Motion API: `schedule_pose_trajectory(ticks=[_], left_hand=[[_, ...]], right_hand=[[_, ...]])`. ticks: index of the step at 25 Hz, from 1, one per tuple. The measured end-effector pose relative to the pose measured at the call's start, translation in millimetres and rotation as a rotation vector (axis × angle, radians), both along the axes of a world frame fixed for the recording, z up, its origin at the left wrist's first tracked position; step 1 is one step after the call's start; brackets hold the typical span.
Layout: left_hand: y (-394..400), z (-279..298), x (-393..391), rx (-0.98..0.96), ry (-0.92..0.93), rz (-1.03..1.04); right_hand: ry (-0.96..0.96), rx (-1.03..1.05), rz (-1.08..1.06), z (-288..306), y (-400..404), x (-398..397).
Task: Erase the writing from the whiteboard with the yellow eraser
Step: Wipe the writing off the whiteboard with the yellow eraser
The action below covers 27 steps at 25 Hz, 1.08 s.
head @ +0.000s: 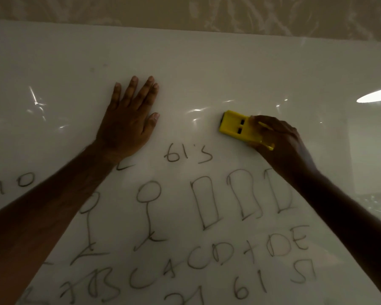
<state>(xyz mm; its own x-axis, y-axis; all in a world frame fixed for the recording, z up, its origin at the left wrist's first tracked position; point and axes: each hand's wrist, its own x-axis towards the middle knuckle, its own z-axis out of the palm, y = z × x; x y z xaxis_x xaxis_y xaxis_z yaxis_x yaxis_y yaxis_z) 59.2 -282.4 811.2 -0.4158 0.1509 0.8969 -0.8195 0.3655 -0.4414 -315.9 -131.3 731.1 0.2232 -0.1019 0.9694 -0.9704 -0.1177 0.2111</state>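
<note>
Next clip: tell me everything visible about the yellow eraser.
The yellow eraser is a bright yellow block, plastic by its look, with two small dark slots on its back and a dark strip along its left end. It lies flat against the whiteboard, above the "61's" writing. The right hand covers its right part in a closed grip; the rest shows.

There is only one view, from a camera on the person's head, so no second view shares any part of the scene. It looks forward and down at a whiteboard (207,69) from very close, and the board fills almost the whole picture, with just a strip of patterned wall (185,9) showing along the top. Both arms come in from the bottom corners, with the left hand (128,122) near the middle of the picture and the right hand (279,139) a bit to the right of it.
</note>
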Motion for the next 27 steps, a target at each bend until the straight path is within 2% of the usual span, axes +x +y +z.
schedule_pose_trajectory(ticks=[3,5,7,10,13,16,18,22,27], left_hand=[[0,2,4,0.018,-0.016,-0.003],[0,3,5,0.028,-0.027,-0.005],[0,3,6,0.030,-0.027,-0.010],[0,1,4,0.027,-0.015,-0.009],[2,1,2,0.019,-0.001,-0.001],[1,1,3,0.005,-0.001,0.002],[-1,1,4,-0.003,-0.006,0.000],[3,2,5,0.035,-0.023,-0.011],[4,0,3,0.052,-0.013,-0.001]], right_hand=[[0.179,0.002,0.045,-30,-13,38],[0.297,0.022,0.032,-58,-10,37],[0.334,0.032,-0.018,-69,-2,20],[0.240,0.007,-0.059,-53,2,-1],[0.103,-0.011,-0.005,-14,-7,23],[0.145,-0.009,0.024,1,-25,71],[0.235,0.006,0.030,-16,-30,87],[0.392,0.027,-0.035,-55,-15,60],[0.189,-0.022,-0.035,-11,-9,34]])
